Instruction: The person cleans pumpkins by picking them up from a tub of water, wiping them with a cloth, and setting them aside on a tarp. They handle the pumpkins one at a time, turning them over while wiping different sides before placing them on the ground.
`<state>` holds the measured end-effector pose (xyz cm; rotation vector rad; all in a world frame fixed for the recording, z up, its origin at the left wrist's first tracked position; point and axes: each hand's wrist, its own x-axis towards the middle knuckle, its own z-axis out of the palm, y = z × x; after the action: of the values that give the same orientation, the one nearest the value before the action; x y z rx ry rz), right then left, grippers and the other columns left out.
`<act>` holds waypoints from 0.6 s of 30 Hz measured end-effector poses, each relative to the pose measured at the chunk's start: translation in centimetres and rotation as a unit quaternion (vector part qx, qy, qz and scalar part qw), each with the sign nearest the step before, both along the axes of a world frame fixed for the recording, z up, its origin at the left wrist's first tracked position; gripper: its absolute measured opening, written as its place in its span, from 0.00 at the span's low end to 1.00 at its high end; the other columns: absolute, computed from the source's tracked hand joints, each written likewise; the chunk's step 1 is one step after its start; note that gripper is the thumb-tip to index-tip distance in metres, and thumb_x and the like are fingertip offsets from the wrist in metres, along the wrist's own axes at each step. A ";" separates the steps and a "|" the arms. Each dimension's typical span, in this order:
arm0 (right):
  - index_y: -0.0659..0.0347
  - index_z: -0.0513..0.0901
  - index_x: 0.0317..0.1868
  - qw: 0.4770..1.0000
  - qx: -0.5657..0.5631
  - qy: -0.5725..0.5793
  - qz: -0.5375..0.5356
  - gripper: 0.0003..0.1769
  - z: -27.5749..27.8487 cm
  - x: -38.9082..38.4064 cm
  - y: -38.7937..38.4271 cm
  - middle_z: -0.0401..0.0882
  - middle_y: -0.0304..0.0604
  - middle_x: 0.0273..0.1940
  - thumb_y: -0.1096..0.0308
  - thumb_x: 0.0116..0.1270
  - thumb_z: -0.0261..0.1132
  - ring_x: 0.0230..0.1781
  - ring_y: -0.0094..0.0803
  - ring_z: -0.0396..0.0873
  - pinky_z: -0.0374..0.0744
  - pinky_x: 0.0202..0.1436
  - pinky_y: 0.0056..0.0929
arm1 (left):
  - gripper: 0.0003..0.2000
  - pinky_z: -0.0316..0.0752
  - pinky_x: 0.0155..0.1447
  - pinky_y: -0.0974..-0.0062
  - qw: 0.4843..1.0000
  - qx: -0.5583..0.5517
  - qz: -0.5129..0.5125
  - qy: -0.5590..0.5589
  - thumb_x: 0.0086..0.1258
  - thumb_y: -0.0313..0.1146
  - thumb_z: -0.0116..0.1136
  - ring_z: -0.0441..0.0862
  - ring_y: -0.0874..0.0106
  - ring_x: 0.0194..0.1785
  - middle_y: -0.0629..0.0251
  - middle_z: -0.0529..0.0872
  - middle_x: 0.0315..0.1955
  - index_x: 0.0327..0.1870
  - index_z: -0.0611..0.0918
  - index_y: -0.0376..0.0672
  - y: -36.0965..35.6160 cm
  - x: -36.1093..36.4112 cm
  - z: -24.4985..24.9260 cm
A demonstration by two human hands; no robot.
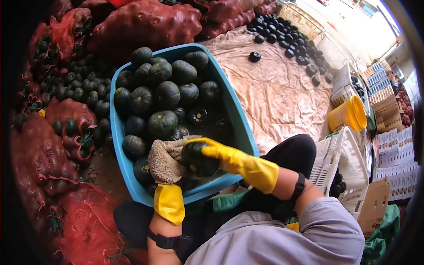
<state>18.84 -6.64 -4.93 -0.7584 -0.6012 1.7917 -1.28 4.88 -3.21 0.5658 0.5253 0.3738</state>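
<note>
Over the near end of a blue tub (116,132), my right hand (216,152) in a yellow rubber glove holds a dark green pumpkin (196,161), its fingers curved over the top. On the other side of the pumpkin is my left hand (170,168), covered by a beige cloth (164,160) that hides its fingers; the yellow glove shows at the wrist. The cloth touches the pumpkin. Many more dark green pumpkins (163,124) are piled in the tub, and a few sit low in dark water at its right side.
Red mesh sacks (148,26) line the back and left, with loose pumpkins (79,88) among them. A pinkish sheet (269,84) bears dark pumpkins (291,39) at the back right. A yellow bucket (346,115), white crates (349,163) and stacked boxes (395,163) stand at the right.
</note>
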 end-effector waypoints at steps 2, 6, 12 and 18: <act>0.58 0.80 0.70 0.969 -0.180 -0.009 -0.167 0.33 4.6 3.7 1.0 0.85 0.51 0.64 0.45 0.74 0.69 0.64 0.43 0.84 0.84 0.64 0.54 | 0.38 0.82 0.59 0.37 0.994 -0.105 -0.007 -0.021 0.69 0.55 0.58 0.85 0.42 0.49 0.35 0.86 0.53 0.67 0.77 0.25 0.5 -1.0 0.3; 0.54 0.79 0.73 0.962 0.007 -0.109 -0.249 0.28 2.8 9.1 2.2 0.81 0.53 0.69 0.48 0.81 0.61 0.70 0.44 0.80 0.80 0.69 0.53 | 0.31 0.84 0.53 0.33 1.000 -0.016 0.021 0.002 0.76 0.51 0.53 0.86 0.48 0.46 0.37 0.87 0.49 0.61 0.77 0.24 0.1 -2.7 -0.2; 0.52 0.76 0.79 0.594 0.007 -0.766 0.245 0.52 -4.2 2.2 -0.9 0.72 0.64 0.77 0.41 0.56 0.79 0.75 0.58 0.76 0.75 0.77 0.49 | 0.31 0.79 0.67 0.64 0.517 0.840 -0.098 0.133 0.55 0.40 0.74 0.87 0.65 0.54 0.64 0.90 0.37 0.61 0.77 0.41 0.6 -0.3 3.8; 0.53 0.83 0.70 0.647 0.002 -0.659 0.383 0.43 -9.1 3.2 3.0 0.77 0.61 0.73 0.48 0.55 0.84 0.70 0.60 0.79 0.81 0.69 0.48 | 0.42 0.69 0.80 0.63 0.795 0.546 -0.110 0.240 0.59 0.51 0.76 0.75 0.66 0.74 0.62 0.83 0.64 0.73 0.73 0.43 -2.7 2.0 -5.8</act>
<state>22.00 -3.62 -14.07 -2.0389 -2.1398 1.6129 0.75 2.13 -9.01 1.8739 0.6946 0.2789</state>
